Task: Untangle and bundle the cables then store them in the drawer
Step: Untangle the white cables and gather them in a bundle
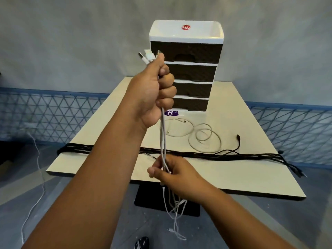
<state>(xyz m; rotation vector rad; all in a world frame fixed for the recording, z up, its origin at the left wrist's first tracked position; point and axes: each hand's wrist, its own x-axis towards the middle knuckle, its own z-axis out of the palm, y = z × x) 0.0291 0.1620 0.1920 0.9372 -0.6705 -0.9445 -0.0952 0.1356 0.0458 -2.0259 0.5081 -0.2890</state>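
A cream table (233, 177) on a black base (147, 198) stands before blue lattice fencing (45, 115) and a grey wall (71, 42).

I can read "Uniplus" on a red oval sticker (186, 27) in the drawer unit's (186, 51) white top tray; a purple label (171, 112) at its base shows "Cla", the rest hidden.

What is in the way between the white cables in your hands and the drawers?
Nothing stands between. The left hand and right hand hold the white cables right before the drawers, but all four fronts look shut, so one must be pulled open first.
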